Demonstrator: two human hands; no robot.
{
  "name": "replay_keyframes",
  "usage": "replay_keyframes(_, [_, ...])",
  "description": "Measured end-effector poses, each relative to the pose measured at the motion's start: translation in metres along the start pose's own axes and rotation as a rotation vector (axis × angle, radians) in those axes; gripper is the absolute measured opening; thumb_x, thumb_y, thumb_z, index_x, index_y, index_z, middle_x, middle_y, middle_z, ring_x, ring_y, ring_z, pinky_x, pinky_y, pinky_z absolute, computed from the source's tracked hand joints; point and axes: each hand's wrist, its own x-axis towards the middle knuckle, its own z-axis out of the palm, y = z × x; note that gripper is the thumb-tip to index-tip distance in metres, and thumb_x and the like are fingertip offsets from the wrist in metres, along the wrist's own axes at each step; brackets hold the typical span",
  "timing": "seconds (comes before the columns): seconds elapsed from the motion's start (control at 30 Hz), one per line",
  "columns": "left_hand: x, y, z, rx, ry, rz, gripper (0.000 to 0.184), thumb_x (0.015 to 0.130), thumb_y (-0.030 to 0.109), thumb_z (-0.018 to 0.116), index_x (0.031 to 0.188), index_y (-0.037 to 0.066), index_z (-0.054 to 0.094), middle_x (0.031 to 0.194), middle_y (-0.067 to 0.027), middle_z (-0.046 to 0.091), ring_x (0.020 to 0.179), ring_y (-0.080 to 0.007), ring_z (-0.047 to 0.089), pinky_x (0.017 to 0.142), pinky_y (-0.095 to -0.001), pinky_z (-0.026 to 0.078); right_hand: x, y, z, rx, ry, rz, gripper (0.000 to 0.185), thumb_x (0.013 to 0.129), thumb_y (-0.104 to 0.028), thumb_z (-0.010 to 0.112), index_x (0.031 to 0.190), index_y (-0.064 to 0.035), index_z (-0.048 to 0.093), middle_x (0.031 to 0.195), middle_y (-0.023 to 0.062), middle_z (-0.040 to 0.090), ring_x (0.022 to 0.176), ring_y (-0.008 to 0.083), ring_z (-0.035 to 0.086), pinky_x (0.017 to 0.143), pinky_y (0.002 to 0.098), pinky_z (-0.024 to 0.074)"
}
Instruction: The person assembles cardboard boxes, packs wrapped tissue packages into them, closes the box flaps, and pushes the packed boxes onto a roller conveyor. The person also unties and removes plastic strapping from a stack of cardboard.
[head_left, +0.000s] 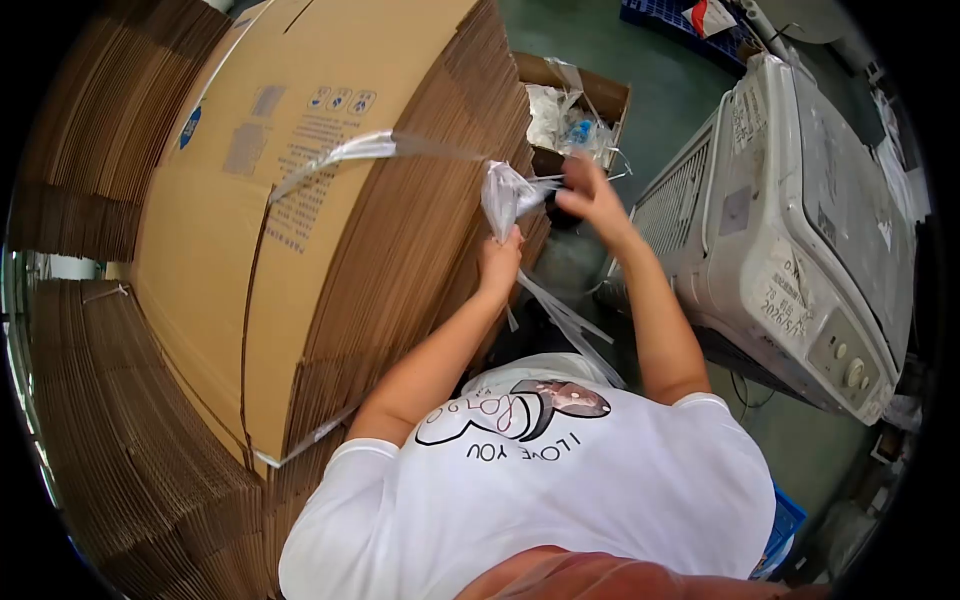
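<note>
Currently, I have the stack of flattened cardboard boxes (230,225) as my landmark, with a translucent plastic strap (365,148) running over its printed face towards a gathered plastic bunch (503,195) at its right side. My left hand (499,262) grips the bunch's lower end, fingers closed. Just right of it, my right hand (597,200) is blurred; I can't tell whether its fingers grip a strand. An open carton (536,70) sits beyond, and a pale machine (755,200) stands well right of the stack.
</note>
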Motion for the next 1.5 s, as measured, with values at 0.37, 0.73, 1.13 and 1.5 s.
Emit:
replay_keyframes(0.37, [-0.019, 0.03, 0.03, 0.674, 0.013, 0.763, 0.067, 0.078, 0.008, 0.07, 0.136, 0.002, 0.037, 0.144, -0.0228, 0.029, 0.13, -0.0436, 0.035, 0.106, -0.0458, 0.034, 0.218, 0.144, -0.063, 1.046, 0.8, 0.333, 0.013, 0.092, -0.017, 0.042, 0.088, -0.0064, 0.049, 0.076, 0.009, 0.055, 0.066, 0.0235, 0.053, 0.076, 0.0423, 0.0522])
replay_keyframes(0.73, [-0.038, -0.086, -0.014, 0.562, -0.311, 0.153, 0.045, 0.084, 0.021, 0.068, 0.121, 0.001, 0.053, 0.113, -0.0195, 0.061, 0.103, -0.0332, 0.061, 0.086, -0.0389, 0.049, 0.292, -0.209, -0.038, 0.232, 0.541, -1.291, 0.026, 0.091, -0.015, 0.053, 0.107, -0.0007, 0.039, 0.099, 0.0147, 0.043, 0.096, 0.0282, 0.045, 0.093, 0.0434, 0.0404])
replay_keyframes(1.13, [-0.116, -0.138, -0.049, 0.482, -0.066, -0.054, 0.049, 0.085, 0.028, 0.068, 0.124, 0.003, 0.052, 0.106, -0.0161, 0.063, 0.094, -0.0281, 0.063, 0.081, -0.0381, 0.051, 0.111, 0.229, 0.006, -0.843, 0.243, 0.031, 0.037, 0.08, -0.002, 0.051, 0.117, -0.0021, 0.057, 0.109, 0.0258, 0.059, 0.107, 0.0421, 0.054, 0.092, 0.046, 0.0433])
replay_keyframes(1.5, [-0.409, -0.289, -0.065, -0.024, 0.727, -0.226, 0.05, 0.092, 0.038, 0.058, 0.125, 0.001, 0.052, 0.108, -0.0155, 0.066, 0.099, -0.0275, 0.063, 0.084, -0.0354, 0.049, -0.159, 0.318, 0.189, -1.412, -1.445, -0.14, 0.02, 0.09, -0.014, 0.054, 0.106, -0.0059, 0.061, 0.101, 0.0147, 0.063, 0.084, 0.0285, 0.059, 0.073, 0.0409, 0.0485])
